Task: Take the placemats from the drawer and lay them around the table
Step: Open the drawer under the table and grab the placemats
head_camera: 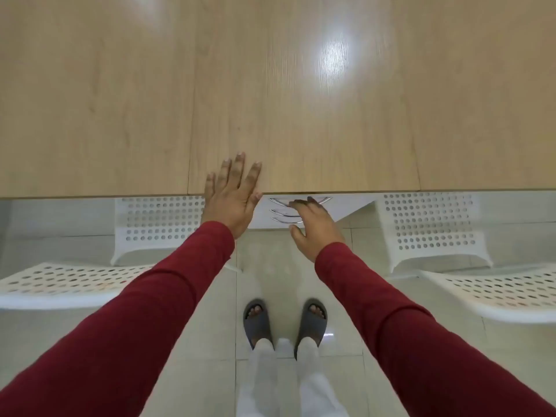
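A white drawer unit (304, 210) with three curved chrome handles sits under the near edge of the wooden bench (270, 85); no placemats show. The right hand (316, 227) has its fingers (301, 203) curled over the top handle (301, 200). The left hand (233, 197) lies flat on the bench edge, fingers straight and slightly spread. White perforated chairs (433, 224) stand on either side.
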